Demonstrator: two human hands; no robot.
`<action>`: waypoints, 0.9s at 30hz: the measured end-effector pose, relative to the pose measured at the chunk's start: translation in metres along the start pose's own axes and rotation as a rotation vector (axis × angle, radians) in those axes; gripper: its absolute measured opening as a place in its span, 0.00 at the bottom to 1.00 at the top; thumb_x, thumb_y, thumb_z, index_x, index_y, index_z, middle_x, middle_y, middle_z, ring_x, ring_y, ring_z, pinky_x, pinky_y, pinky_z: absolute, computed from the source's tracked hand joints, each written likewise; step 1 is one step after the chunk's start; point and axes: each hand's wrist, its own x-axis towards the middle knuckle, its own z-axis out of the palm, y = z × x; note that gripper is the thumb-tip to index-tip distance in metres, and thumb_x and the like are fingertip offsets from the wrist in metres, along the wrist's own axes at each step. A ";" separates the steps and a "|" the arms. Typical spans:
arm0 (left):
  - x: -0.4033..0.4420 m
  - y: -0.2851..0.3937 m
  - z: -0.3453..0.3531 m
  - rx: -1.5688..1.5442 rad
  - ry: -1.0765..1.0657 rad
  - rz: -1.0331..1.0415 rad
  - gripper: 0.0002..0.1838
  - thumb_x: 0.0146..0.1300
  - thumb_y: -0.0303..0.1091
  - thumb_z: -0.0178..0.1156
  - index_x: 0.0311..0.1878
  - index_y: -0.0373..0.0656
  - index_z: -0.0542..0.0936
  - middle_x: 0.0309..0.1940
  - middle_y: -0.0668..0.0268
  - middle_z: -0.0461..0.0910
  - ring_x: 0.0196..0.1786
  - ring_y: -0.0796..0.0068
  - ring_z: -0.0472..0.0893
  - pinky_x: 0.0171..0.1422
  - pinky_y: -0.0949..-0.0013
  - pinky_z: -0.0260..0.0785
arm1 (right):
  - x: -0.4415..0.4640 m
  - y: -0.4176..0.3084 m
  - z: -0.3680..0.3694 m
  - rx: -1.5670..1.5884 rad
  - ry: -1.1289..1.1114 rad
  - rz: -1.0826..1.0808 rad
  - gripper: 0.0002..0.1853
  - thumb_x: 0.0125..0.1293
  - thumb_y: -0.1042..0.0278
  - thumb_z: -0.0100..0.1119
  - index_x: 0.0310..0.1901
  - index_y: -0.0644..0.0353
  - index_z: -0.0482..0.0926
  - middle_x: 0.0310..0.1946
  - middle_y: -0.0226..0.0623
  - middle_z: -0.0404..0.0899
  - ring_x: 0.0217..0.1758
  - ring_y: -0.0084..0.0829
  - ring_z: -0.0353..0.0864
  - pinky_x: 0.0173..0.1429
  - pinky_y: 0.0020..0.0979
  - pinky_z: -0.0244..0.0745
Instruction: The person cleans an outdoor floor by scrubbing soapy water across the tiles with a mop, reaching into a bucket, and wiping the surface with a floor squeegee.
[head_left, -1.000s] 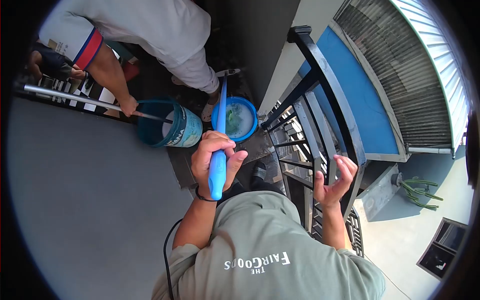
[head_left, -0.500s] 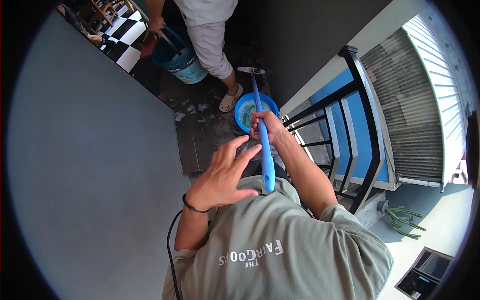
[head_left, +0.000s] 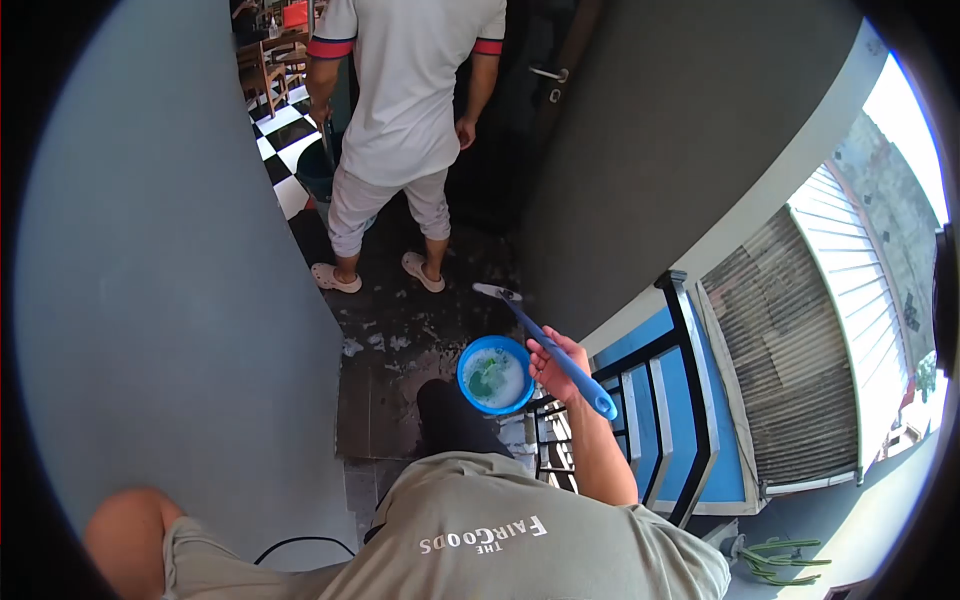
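Blue pole (head_left: pixel 588 387) gripped in right hand (head_left: pixel 549 369); left hand out of view.
Pole's head (head_left: pixel 497 292) beyond basin's (head_left: pixel 463 382) far rim.

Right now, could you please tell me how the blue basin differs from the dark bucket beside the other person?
The basin is bright blue, while the bucket is a dark green-blue. White suds and something green show in the basin; the bucket's contents cannot be made out. The basin's rim is in full view, whereas the bucket is partly hidden by the co-worker's leg. Both are open-topped.
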 end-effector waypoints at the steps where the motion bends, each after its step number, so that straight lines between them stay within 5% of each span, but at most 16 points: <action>1: 0.017 -0.016 0.023 0.088 -0.062 0.092 0.25 0.69 0.43 0.44 0.51 0.24 0.71 0.40 0.46 0.77 0.30 0.63 0.79 0.33 0.67 0.72 | -0.001 -0.010 0.002 -0.004 0.003 -0.034 0.17 0.67 0.57 0.52 0.57 0.46 0.70 0.38 0.41 0.82 0.34 0.33 0.79 0.40 0.35 0.73; 4: 0.027 -0.058 0.061 0.331 -0.254 0.057 0.17 0.71 0.35 0.43 0.45 0.27 0.72 0.29 0.56 0.75 0.27 0.71 0.77 0.31 0.71 0.69 | 0.009 -0.031 0.008 0.039 -0.038 -0.137 0.16 0.68 0.54 0.50 0.55 0.48 0.72 0.38 0.42 0.83 0.33 0.34 0.80 0.39 0.35 0.73; 7: -0.020 -0.084 0.180 0.267 -0.248 -0.435 0.26 0.58 0.48 0.53 0.48 0.33 0.75 0.31 0.60 0.69 0.40 0.67 0.73 0.44 0.69 0.62 | 0.028 -0.049 0.007 0.062 -0.020 -0.167 0.17 0.68 0.54 0.50 0.55 0.49 0.72 0.37 0.41 0.83 0.33 0.32 0.81 0.39 0.34 0.74; 10: 0.005 -0.145 0.298 -0.160 -0.449 -0.299 0.25 0.49 0.49 0.64 0.43 0.36 0.78 0.24 0.64 0.74 0.23 0.73 0.69 0.30 0.68 0.59 | 0.049 -0.068 0.015 0.057 0.075 -0.107 0.17 0.68 0.60 0.50 0.57 0.50 0.70 0.32 0.36 0.81 0.31 0.29 0.79 0.38 0.34 0.75; 12: 0.002 -0.186 0.400 -0.588 -0.422 -0.489 0.21 0.49 0.41 0.66 0.42 0.36 0.78 0.19 0.67 0.73 0.22 0.75 0.71 0.30 0.72 0.61 | 0.058 -0.079 0.020 0.061 0.119 -0.039 0.19 0.67 0.64 0.51 0.59 0.51 0.69 0.29 0.32 0.78 0.29 0.28 0.78 0.38 0.35 0.75; 13: -0.001 -0.204 0.449 -0.699 -0.483 -0.586 0.14 0.52 0.32 0.65 0.41 0.36 0.77 0.19 0.69 0.73 0.22 0.77 0.72 0.29 0.75 0.63 | 0.064 -0.083 0.021 0.112 0.124 0.029 0.23 0.66 0.68 0.51 0.63 0.50 0.64 0.28 0.29 0.73 0.27 0.27 0.75 0.37 0.35 0.74; 17: -0.058 -0.242 0.610 -0.651 -0.688 -0.808 0.11 0.59 0.36 0.64 0.41 0.41 0.77 0.18 0.68 0.75 0.20 0.79 0.73 0.27 0.75 0.64 | 0.089 -0.080 0.006 0.025 0.295 0.298 0.37 0.64 0.75 0.54 0.69 0.48 0.45 0.27 0.31 0.70 0.22 0.24 0.70 0.26 0.33 0.73; 18: -0.068 -0.246 0.634 -0.656 -0.707 -0.851 0.12 0.60 0.37 0.64 0.42 0.42 0.77 0.18 0.68 0.75 0.20 0.78 0.73 0.28 0.74 0.64 | 0.087 -0.075 0.013 -0.056 0.346 0.383 0.26 0.64 0.74 0.54 0.62 0.51 0.58 0.25 0.31 0.69 0.20 0.23 0.69 0.22 0.31 0.71; 20: -0.080 -0.256 0.678 -0.786 -0.693 -1.022 0.13 0.60 0.38 0.64 0.43 0.41 0.76 0.18 0.67 0.75 0.20 0.77 0.74 0.28 0.73 0.65 | 0.083 -0.063 0.010 -0.278 0.408 0.575 0.15 0.65 0.71 0.55 0.51 0.55 0.66 0.24 0.31 0.69 0.18 0.24 0.68 0.20 0.32 0.69; 27: -0.067 -0.295 0.843 -0.674 -0.799 -0.930 0.20 0.58 0.45 0.62 0.50 0.44 0.76 0.29 0.66 0.82 0.35 0.64 0.81 0.41 0.65 0.73 | 0.091 -0.064 0.019 -0.402 0.720 0.725 0.11 0.64 0.59 0.57 0.41 0.56 0.71 0.23 0.31 0.69 0.17 0.26 0.67 0.19 0.31 0.66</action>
